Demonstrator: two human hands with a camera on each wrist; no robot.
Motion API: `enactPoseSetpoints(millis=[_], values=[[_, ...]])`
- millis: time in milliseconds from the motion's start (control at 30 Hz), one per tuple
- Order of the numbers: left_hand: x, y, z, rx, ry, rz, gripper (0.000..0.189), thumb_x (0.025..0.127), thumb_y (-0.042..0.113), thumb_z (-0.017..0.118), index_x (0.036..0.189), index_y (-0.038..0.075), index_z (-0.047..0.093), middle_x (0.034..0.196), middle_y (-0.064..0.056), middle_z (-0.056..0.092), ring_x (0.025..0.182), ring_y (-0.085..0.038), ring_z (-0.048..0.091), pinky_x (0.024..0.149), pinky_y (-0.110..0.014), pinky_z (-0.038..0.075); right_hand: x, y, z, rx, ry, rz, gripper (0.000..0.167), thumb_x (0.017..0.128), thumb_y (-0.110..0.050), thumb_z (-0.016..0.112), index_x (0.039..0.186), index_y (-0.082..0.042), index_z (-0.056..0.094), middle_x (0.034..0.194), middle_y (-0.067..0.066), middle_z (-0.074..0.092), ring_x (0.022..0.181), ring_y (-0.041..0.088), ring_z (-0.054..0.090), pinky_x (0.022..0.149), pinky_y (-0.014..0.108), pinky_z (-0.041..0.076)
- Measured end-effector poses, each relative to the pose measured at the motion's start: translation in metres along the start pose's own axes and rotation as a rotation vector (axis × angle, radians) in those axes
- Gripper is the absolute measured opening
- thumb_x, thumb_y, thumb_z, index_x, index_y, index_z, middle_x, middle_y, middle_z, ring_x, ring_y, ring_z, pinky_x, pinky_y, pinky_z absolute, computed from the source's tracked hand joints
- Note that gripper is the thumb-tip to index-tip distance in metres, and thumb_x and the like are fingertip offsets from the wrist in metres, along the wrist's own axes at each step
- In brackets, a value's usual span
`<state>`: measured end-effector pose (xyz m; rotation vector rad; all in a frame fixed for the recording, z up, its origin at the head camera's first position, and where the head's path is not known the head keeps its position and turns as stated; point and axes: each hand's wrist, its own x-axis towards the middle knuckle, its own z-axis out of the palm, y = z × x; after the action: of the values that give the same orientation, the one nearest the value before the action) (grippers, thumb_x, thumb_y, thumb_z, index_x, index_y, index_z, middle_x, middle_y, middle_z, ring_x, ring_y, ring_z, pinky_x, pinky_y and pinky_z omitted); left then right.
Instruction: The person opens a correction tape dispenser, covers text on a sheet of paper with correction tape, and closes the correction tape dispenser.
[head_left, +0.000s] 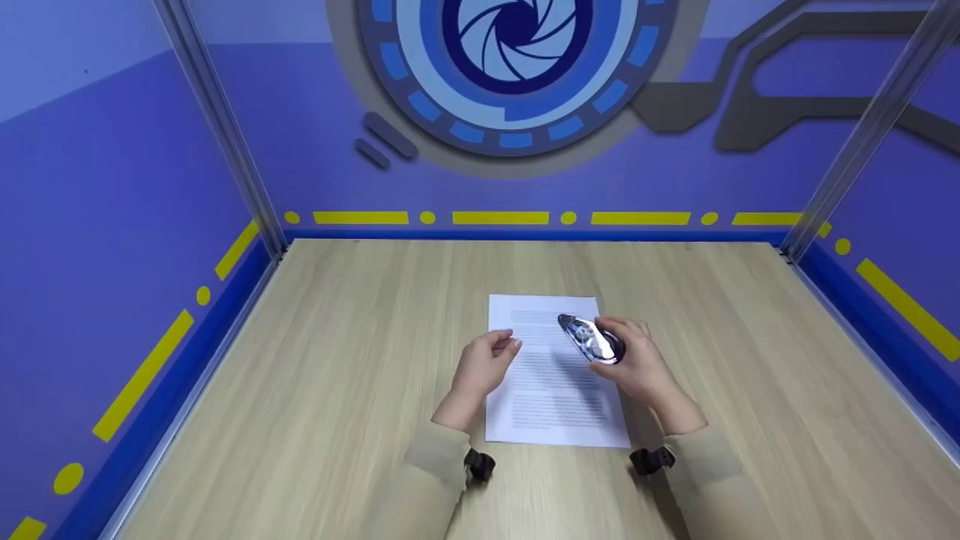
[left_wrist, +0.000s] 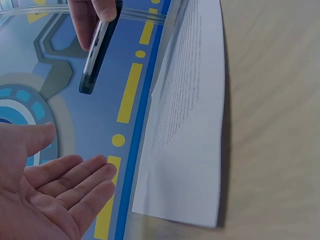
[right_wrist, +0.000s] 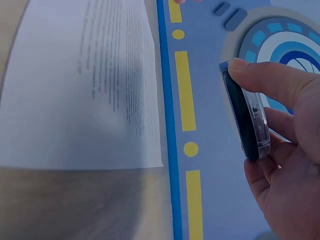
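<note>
My right hand [head_left: 640, 367] holds a correction tape dispenser [head_left: 591, 339], a pointed, shiny see-through case with a dark side, above the right part of a printed sheet [head_left: 551, 409]. In the right wrist view the thumb presses one end of the dispenser [right_wrist: 242, 115] while the fingers curl round the other end. The dispenser's narrow tip points to the far left. Over the sheet's left edge hovers my left hand [head_left: 481, 366], its fingers loosely bent and holding nothing. The left wrist view shows that palm [left_wrist: 55, 195] with relaxed fingers.
The sheet lies on a wood-grain table [head_left: 360, 360], its lines of print running across. Blue and purple panels [head_left: 247, 135] with yellow dashes stand at the back and both sides, joined by metal posts [head_left: 217, 112]. Each wrist wears a black strapped device [head_left: 480, 465].
</note>
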<state>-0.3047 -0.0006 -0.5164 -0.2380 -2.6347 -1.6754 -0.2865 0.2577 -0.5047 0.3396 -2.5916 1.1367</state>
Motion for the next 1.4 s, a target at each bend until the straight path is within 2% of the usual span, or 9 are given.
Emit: enactPoseSetpoints(millis=[233,367,533,600,733,867,1067,1233,1400], values=[[0.0,0.002,0.003,-0.026,0.001,0.018,0.04,0.102,0.024,0.064,0.131,-0.003,0.066,0.122,-0.018,0.073,0.114,-0.029,0.071,0.099,-0.037,0.06,-0.002,-0.009,0.006,0.004,-0.001,-0.065,0.071,0.066,0.003,0.091,0.132,0.006,0.064,0.134,0.023,0.062,0.128,0.039,0.049,0.113,0.055,0.042],[0.001,0.002,0.005,-0.061,0.01,0.055,0.038,0.102,0.022,0.065,0.127,-0.005,0.068,0.118,-0.019,0.074,0.111,-0.03,0.072,0.098,-0.038,0.061,-0.005,-0.015,0.009,-0.004,-0.014,-0.093,0.071,0.066,0.003,0.092,0.132,0.003,0.065,0.135,0.02,0.063,0.127,0.038,0.05,0.109,0.048,0.046],[0.002,0.001,0.007,-0.22,-0.03,0.096,0.037,0.101,0.016,0.065,0.124,-0.012,0.067,0.111,-0.025,0.076,0.106,-0.035,0.075,0.091,-0.037,0.064,-0.007,-0.023,0.014,0.021,-0.049,-0.147,0.07,0.066,0.005,0.091,0.131,0.003,0.065,0.135,0.018,0.064,0.127,0.037,0.051,0.107,0.038,0.046],[0.002,0.001,0.008,-0.294,-0.059,0.084,0.038,0.101,0.015,0.064,0.126,-0.013,0.065,0.113,-0.028,0.075,0.107,-0.037,0.075,0.089,-0.037,0.064,-0.008,-0.025,0.016,0.03,-0.062,-0.171,0.07,0.066,0.006,0.091,0.131,0.003,0.065,0.134,0.017,0.064,0.127,0.036,0.051,0.108,0.038,0.046],[0.002,0.001,0.01,-0.361,-0.086,0.068,0.039,0.1,0.013,0.065,0.129,-0.014,0.063,0.117,-0.029,0.073,0.106,-0.034,0.075,0.086,-0.035,0.065,-0.01,-0.028,0.019,0.014,-0.071,-0.238,0.07,0.067,0.005,0.091,0.131,0.002,0.066,0.133,0.016,0.064,0.125,0.035,0.052,0.107,0.038,0.049],[0.002,0.001,0.01,-0.371,-0.089,0.063,0.038,0.097,0.008,0.068,0.128,-0.014,0.063,0.117,-0.029,0.073,0.102,-0.025,0.074,0.084,-0.032,0.066,-0.012,-0.028,0.021,-0.006,-0.069,-0.289,0.07,0.066,0.006,0.091,0.131,0.001,0.066,0.132,0.016,0.065,0.124,0.035,0.052,0.106,0.036,0.049],[0.002,0.001,0.008,-0.385,-0.096,0.034,0.031,0.096,0.005,0.07,0.121,-0.013,0.067,0.11,-0.027,0.074,0.091,-0.016,0.073,0.081,-0.03,0.066,-0.013,-0.029,0.022,-0.015,-0.077,-0.299,0.072,0.064,0.008,0.09,0.132,-0.002,0.067,0.133,0.014,0.066,0.125,0.033,0.053,0.109,0.037,0.048],[0.002,0.001,0.007,-0.432,-0.106,0.011,0.028,0.095,0.002,0.07,0.118,-0.014,0.067,0.106,-0.026,0.074,0.082,-0.011,0.072,0.08,-0.03,0.066,-0.012,-0.028,0.023,-0.005,-0.065,-0.336,0.074,0.062,0.011,0.09,0.131,-0.001,0.067,0.132,0.015,0.066,0.123,0.034,0.053,0.11,0.025,0.044],[0.004,0.002,0.006,-0.449,-0.107,0.008,0.028,0.094,0.001,0.069,0.117,-0.015,0.066,0.106,-0.025,0.074,0.082,-0.011,0.072,0.08,-0.029,0.066,-0.012,-0.028,0.024,0.001,-0.048,-0.369,0.075,0.059,0.013,0.089,0.13,0.001,0.066,0.131,0.016,0.066,0.121,0.034,0.052,0.11,0.015,0.039]])
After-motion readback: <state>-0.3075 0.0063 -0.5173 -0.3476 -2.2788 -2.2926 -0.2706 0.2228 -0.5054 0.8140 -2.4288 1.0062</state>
